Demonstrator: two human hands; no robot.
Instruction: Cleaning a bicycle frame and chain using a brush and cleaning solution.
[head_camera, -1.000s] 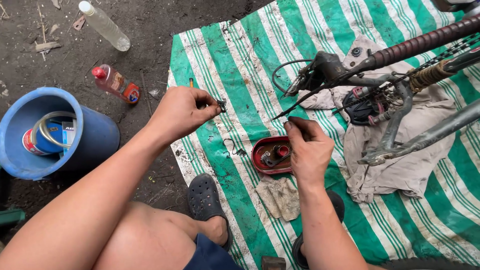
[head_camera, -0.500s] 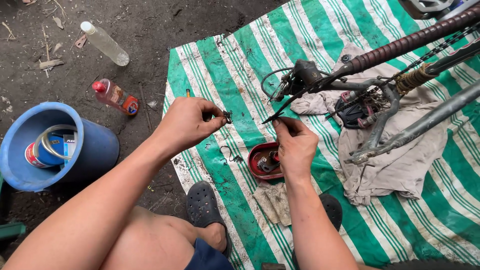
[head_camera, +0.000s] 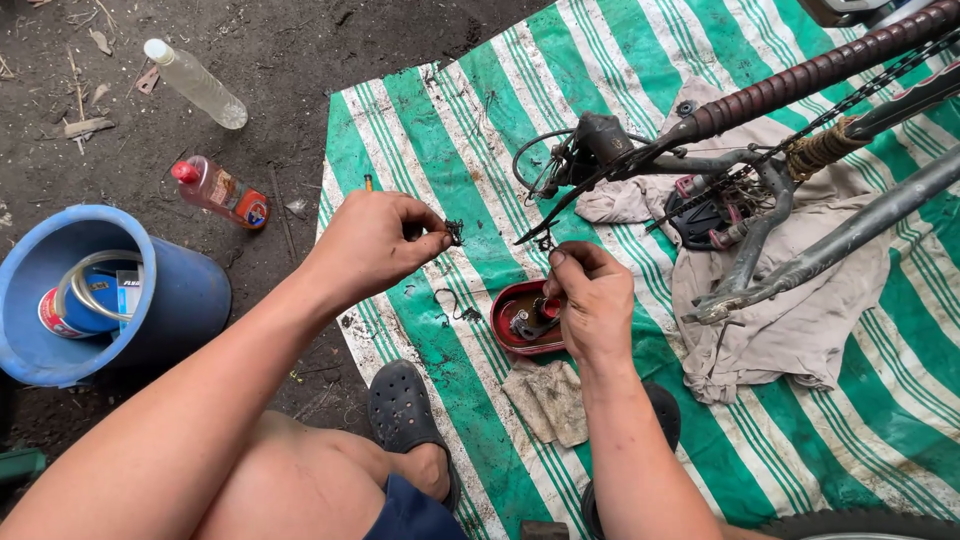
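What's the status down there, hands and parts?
Left hand pinching small greasy part. Right hand pinching another bit above red tin. Bike frame close beside, not touching.

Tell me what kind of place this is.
Probably an outdoor, makeshift bicycle repair spot: bare dirt ground, a green striped tarp spread under a bicycle frame, and a red tin of small parts.

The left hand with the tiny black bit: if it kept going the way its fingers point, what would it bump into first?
Probably the right hand, which the left hand and its small black greasy part point toward across the green-and-white striped tarp. Depth is unclear, so it might pass above.
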